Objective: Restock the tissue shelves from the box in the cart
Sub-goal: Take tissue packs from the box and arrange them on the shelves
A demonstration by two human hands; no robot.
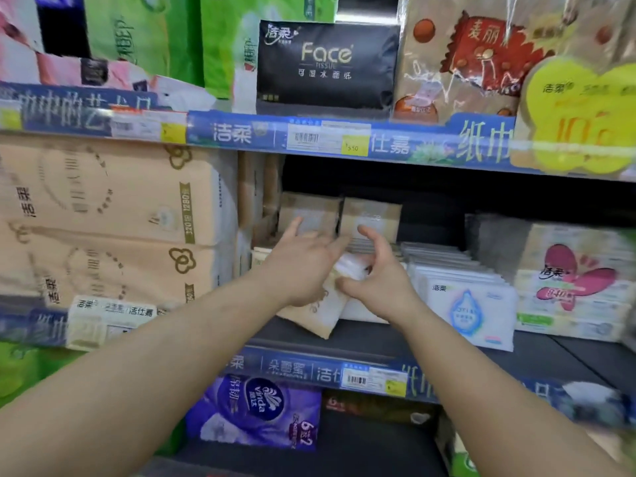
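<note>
Both my hands reach into the middle shelf (378, 342). My left hand (303, 263) lies with fingers spread on a beige tissue pack (320, 315) that leans tilted at the shelf front. My right hand (378, 273) curls its fingers and thumb around a small white tissue pack (351, 266) just beside the left hand. Behind them stand two upright beige packs (371, 218). A row of white tissue packs with a blue drop (464, 304) stands to the right. The cart and box are out of view.
Large beige toilet-paper bundles (103, 215) fill the left of this shelf, flowered tissue packs (568, 280) the right. Above sit a black Face tissue box (327, 63) and green packs (137, 36). Purple Vinda rolls (254, 411) lie below. Price strips edge each shelf.
</note>
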